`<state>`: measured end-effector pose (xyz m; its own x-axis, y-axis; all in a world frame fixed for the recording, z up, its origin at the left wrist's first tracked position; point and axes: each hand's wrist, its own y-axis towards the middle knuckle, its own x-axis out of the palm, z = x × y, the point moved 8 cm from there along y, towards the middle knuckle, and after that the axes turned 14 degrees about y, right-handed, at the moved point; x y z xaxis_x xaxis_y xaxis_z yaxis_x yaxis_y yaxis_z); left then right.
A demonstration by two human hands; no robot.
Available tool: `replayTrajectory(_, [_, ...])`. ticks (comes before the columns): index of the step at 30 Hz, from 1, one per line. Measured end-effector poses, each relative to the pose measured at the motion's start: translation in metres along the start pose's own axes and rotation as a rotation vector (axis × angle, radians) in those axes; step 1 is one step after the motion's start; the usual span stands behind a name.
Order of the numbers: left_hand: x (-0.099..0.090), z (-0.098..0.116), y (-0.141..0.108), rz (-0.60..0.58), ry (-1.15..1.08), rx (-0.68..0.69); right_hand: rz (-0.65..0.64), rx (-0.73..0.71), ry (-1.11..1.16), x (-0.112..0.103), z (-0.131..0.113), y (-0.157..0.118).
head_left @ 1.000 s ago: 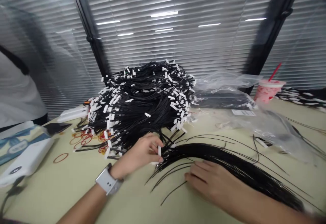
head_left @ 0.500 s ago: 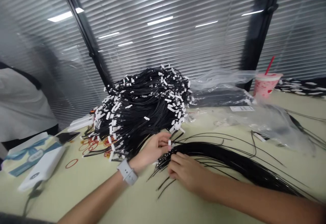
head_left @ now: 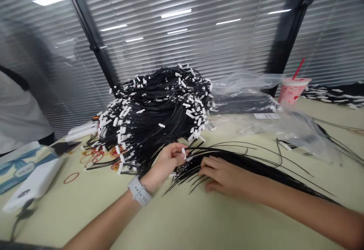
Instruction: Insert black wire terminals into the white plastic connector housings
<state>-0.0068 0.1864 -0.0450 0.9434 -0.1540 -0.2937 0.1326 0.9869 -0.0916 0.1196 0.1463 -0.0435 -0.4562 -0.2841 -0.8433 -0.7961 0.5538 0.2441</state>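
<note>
My left hand [head_left: 168, 162], with a grey watch band on its wrist, pinches a black cable near its small white tag [head_left: 184, 153]. My right hand [head_left: 223, 174] has its fingers curled over loose ends of a bundle of black cables [head_left: 244, 162]; how many strands it grips is hidden. The bundle lies across the table and runs off to the right beneath my right forearm. Just behind my left hand rises a big heap of black cables with white tags [head_left: 162, 117].
Red rubber bands [head_left: 95, 157] lie left of the heap. Further left are a tissue pack [head_left: 25, 166] and a white device with a cord [head_left: 34, 185]. Clear plastic bags [head_left: 295, 134] and a pink cup with a straw [head_left: 292, 90] stand behind right. A person [head_left: 21, 109] is at far left.
My right hand has shifted right along the bundle, its fingers looser. My left hand still holds the tagged end, now tilted differently. The whole view has shifted slightly.
</note>
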Motion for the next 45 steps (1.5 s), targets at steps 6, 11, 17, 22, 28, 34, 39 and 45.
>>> replayTrajectory(6, [-0.010, -0.005, 0.002, 0.018, -0.077, -0.023, 0.069, 0.125, 0.121, 0.006, 0.004, -0.002])
replayTrajectory(11, [-0.021, 0.002, 0.001, 0.065, -0.102, -0.043, 0.079, 0.106, 0.143, 0.007, 0.001, -0.005])
replayTrajectory(17, [-0.022, 0.000, -0.001, 0.069, -0.115, -0.041, 0.205, 0.121, 0.193, -0.002, 0.012, -0.009])
replayTrajectory(22, [-0.011, 0.001, 0.000, 0.031, -0.074, 0.033, 0.285, 0.003, 0.167, -0.009, 0.001, -0.012])
replayTrajectory(28, [-0.018, 0.000, 0.009, 0.077, -0.046, 0.034, 0.274, -0.082, 0.122, -0.004, -0.013, -0.013])
replayTrajectory(34, [-0.015, -0.006, 0.003, 0.131, -0.125, -0.060, 0.350, 0.023, 0.326, -0.008, 0.001, -0.017])
replayTrajectory(39, [-0.002, -0.005, -0.002, 0.064, 0.051, -0.046, 0.403, 0.135, 0.444, -0.012, 0.013, -0.017])
replayTrajectory(45, [0.010, 0.000, -0.003, 0.007, 0.148, 0.054, 0.431, 0.263, 0.480, -0.019, 0.017, -0.021])
